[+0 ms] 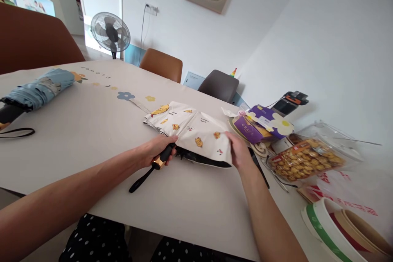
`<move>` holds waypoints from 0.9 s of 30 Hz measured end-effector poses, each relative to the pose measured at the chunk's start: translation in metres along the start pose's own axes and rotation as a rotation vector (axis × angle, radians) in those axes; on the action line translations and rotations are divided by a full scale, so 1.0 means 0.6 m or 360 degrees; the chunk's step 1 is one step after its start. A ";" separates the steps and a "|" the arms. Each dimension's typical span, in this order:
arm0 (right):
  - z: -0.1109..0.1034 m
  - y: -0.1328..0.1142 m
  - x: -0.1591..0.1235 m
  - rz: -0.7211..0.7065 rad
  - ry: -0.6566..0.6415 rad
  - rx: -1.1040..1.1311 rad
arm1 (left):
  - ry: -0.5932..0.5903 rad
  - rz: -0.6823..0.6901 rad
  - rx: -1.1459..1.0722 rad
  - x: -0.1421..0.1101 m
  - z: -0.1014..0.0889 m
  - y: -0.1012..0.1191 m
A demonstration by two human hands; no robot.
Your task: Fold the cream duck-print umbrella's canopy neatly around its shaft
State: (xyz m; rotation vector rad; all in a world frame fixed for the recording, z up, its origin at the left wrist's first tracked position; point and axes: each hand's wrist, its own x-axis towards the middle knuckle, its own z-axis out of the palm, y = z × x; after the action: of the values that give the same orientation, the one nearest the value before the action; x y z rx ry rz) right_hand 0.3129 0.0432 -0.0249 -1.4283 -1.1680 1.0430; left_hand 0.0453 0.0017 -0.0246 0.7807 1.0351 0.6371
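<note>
A white folding umbrella [190, 129] printed with small yellow figures lies on the table [92, 131] in front of me, its canopy loose and its lining black. My left hand [158, 149] is closed round its black handle with a yellow band; a black wrist strap [140, 180] trails from the handle toward me. My right hand [238, 150] pinches the canopy's right edge.
A folded blue umbrella [39, 90] with a black strap lies at the far left. On the right are a purple packet [260, 125], a clear box of snacks [307, 157] and stacked bowls [346, 229]. Chairs [162, 64] and a standing fan [110, 32] are behind the table.
</note>
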 end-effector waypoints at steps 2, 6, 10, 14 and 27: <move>0.006 -0.017 -0.007 0.0028 -0.0157 0.0328 | -0.0008 0.0006 0.0010 0.000 0.000 0.000; 0.028 -0.017 -0.015 0.0059 -0.0219 0.0369 | 0.0006 0.0013 -0.0008 0.003 0.001 0.000; 0.038 0.008 -0.015 0.0219 -0.0225 0.0194 | 0.0010 0.0018 -0.0010 0.003 0.001 0.000; 0.035 0.014 -0.014 0.0574 -0.0255 0.0269 | 0.0015 0.0005 -0.0002 0.003 0.001 -0.001; 0.097 -0.099 -0.002 0.0071 -0.0172 0.0700 | -0.0060 -0.0074 -0.0116 0.009 -0.002 -0.005</move>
State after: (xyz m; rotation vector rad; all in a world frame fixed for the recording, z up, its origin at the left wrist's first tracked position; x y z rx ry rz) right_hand 0.2476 0.0552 0.0249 -1.0649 -0.9107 1.3274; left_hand 0.0467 0.0048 -0.0302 0.7010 0.9875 0.6149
